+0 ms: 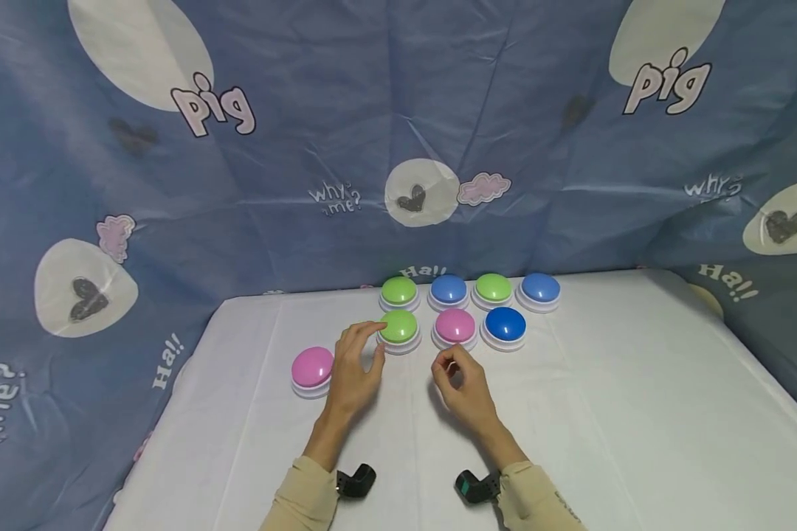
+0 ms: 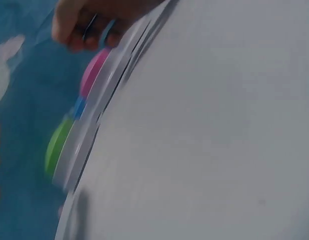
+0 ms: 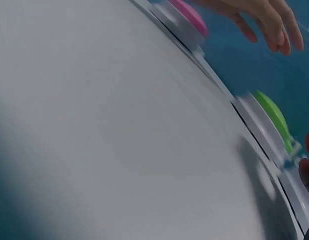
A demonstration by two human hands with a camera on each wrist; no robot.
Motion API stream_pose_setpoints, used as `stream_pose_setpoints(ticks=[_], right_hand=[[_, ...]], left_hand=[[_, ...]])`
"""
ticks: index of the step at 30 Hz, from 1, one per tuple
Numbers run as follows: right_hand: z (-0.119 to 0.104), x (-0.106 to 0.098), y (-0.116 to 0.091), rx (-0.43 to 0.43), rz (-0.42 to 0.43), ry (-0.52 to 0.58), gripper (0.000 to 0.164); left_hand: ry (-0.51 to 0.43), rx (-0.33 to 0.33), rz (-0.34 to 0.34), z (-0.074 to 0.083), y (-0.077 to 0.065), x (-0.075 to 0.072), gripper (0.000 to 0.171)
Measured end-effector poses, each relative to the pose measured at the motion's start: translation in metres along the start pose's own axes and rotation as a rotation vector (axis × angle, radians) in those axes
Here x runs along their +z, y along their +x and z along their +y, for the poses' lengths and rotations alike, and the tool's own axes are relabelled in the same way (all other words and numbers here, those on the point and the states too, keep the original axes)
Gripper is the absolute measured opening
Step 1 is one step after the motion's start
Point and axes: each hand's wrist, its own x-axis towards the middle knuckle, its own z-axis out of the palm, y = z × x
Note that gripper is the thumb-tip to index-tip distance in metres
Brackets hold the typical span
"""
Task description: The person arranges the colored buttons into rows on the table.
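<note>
Several dome buttons sit on a white table (image 1: 604, 413). The back row runs green (image 1: 399, 290), blue (image 1: 449, 289), green (image 1: 494, 287), blue (image 1: 540, 287). In front of it stand a green button (image 1: 398, 326), a pink button (image 1: 454, 325) and a dark blue button (image 1: 505, 324). Another pink button (image 1: 312, 366) sits alone to the left. My left hand (image 1: 370, 345) hovers between the lone pink button and the front green one, fingers loosely curled, fingertips at the green button's rim. My right hand (image 1: 449, 367) hangs just short of the front pink button, loosely curled and holding nothing.
A blue patterned cloth (image 1: 398, 147) hangs behind and around the table. In the left wrist view a green button (image 2: 57, 145) and a pink button (image 2: 92, 72) show blurred, with the other hand (image 2: 82, 25) above. The right wrist view shows a pink button (image 3: 190, 16) and a green button (image 3: 272, 116).
</note>
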Motion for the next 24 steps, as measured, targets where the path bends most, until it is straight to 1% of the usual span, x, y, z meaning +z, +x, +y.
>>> stream_pose_setpoints(ticks=[6, 11, 13, 15, 18, 20, 24], right_hand=[[0.017, 0.037, -0.008, -0.01, -0.096, 0.012, 0.013], [0.014, 0.059, -0.009, -0.025, -0.211, 0.019, 0.009], [0.012, 0.066, -0.008, -0.021, -0.249, 0.021, 0.008], [0.01, 0.07, -0.007, -0.003, -0.277, 0.011, 0.009], [0.008, 0.074, -0.005, 0.041, -0.321, -0.006, 0.014], [0.008, 0.078, -0.003, 0.055, -0.34, -0.02, 0.019], [0.008, 0.091, 0.0, 0.035, -0.348, -0.078, 0.03]], left_hand=[[-0.005, -0.076, 0.007, -0.032, -0.009, -0.042, 0.039], [-0.028, -0.144, 0.017, -0.056, -0.016, -0.067, 0.04], [-0.043, -0.158, 0.0, -0.063, -0.02, -0.073, 0.042], [-0.044, -0.165, -0.036, -0.068, -0.023, -0.076, 0.044], [-0.035, -0.17, -0.1, -0.074, -0.029, -0.079, 0.048], [-0.027, -0.179, -0.128, -0.078, -0.032, -0.082, 0.052], [-0.035, -0.227, -0.17, -0.084, -0.037, -0.087, 0.059]])
